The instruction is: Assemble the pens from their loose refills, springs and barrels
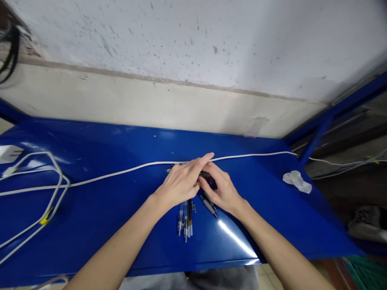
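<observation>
Several clear and dark pens [185, 220] lie side by side on the blue shelf, pointing toward its front edge, their upper ends hidden under my left hand [184, 179]. That hand spans the pens and dark parts at the middle, its fingers reaching right to meet my right hand [221, 188]. The fingers of my right hand are curled in, with thumb and fingertips near a dark item [204, 174] between the hands. What either hand grips is mostly hidden. A grey and black pen [209, 206] lies slantwise just below my right hand.
A white cable [111, 174] runs across the blue shelf [99, 225] behind my hands, with loops and a white plug [11, 154] at the left. Crumpled white tissue [297, 181] lies at the right. A stained wall [181, 100] rises behind, and a blue frame [317, 139] stands at the right.
</observation>
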The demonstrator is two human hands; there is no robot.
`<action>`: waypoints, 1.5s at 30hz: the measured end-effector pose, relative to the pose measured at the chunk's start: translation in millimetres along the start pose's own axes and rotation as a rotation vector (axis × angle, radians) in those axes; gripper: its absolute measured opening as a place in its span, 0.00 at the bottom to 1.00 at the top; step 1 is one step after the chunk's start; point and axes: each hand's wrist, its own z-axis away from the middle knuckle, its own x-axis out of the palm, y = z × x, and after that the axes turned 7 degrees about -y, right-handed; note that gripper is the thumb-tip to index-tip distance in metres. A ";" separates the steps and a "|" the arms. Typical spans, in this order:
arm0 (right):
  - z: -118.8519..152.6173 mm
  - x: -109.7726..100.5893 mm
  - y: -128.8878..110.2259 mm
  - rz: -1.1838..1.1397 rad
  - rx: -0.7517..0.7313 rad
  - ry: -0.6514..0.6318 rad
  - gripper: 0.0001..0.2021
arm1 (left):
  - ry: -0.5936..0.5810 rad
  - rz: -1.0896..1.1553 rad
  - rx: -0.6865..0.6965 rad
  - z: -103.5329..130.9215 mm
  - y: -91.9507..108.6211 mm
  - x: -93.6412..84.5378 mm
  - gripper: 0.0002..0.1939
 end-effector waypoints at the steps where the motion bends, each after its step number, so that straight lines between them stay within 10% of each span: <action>1: 0.2 0.3 0.2 -0.002 0.002 0.004 0.14 | -0.002 -0.005 -0.006 0.1 0.8 -0.6 0.45; 17: 5.3 -5.7 0.7 0.321 -0.241 0.030 0.11 | 0.016 0.042 0.066 -0.5 8.1 -5.7 0.52; 26: 8.0 7.2 10.5 0.209 0.141 0.171 0.16 | 0.164 -0.023 0.307 -1.9 13.6 0.8 0.46; 45: 5.7 7.9 10.9 -0.086 0.315 0.167 0.13 | 0.259 0.030 0.417 -3.1 18.6 -4.8 0.41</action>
